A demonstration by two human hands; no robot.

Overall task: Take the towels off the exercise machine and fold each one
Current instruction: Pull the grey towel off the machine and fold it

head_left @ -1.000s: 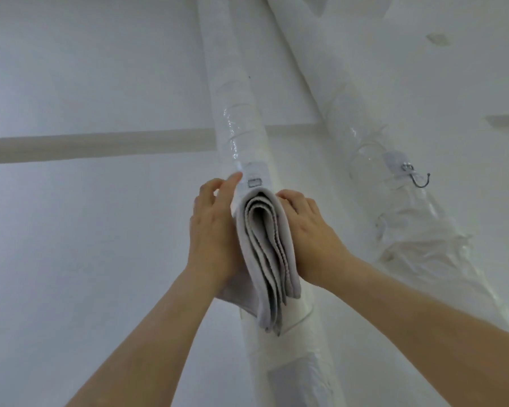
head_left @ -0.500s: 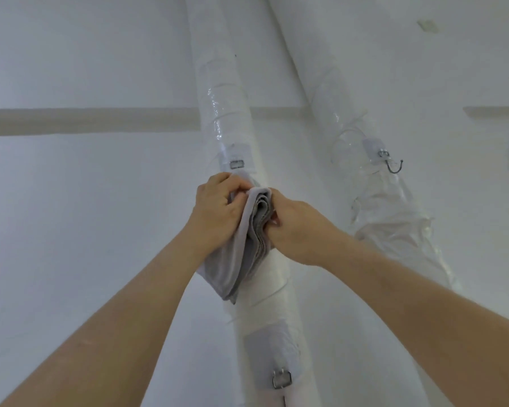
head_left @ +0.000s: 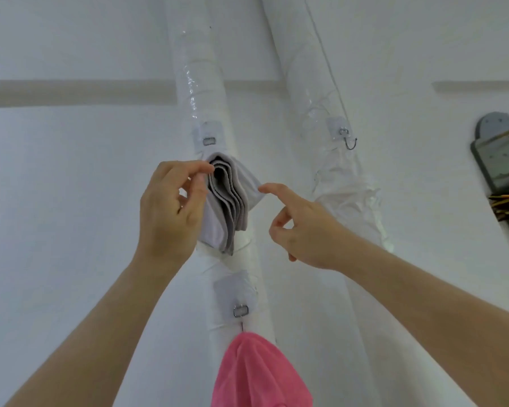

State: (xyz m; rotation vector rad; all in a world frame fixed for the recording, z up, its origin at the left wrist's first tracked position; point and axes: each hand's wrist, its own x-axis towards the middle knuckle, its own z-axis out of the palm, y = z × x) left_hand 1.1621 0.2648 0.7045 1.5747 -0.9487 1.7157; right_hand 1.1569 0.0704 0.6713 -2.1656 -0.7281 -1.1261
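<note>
Two bare arms reach up toward a white wrapped pole (head_left: 209, 83) against a white wall. Between the hands, in front of the pole, is a folded grey towel (head_left: 232, 198), its stacked layers fanned out and facing the viewer. The left hand (head_left: 171, 212) has its fingers curled, with forefinger and thumb pinching the towel's left edge. The right hand (head_left: 303, 230) holds nothing: its forefinger is stretched out, the tip touching the towel's right corner, and the other fingers are loosely curled. Just above the hands a small metal ring (head_left: 208, 141) is taped to the pole, and another ring (head_left: 241, 311) sits below them. Lower down, between the forearms, a pink towel (head_left: 256, 374) hangs from the pole. Beyond the right hand stands a second wrapped pole (head_left: 306, 69) with a metal hook (head_left: 350, 142)
</note>
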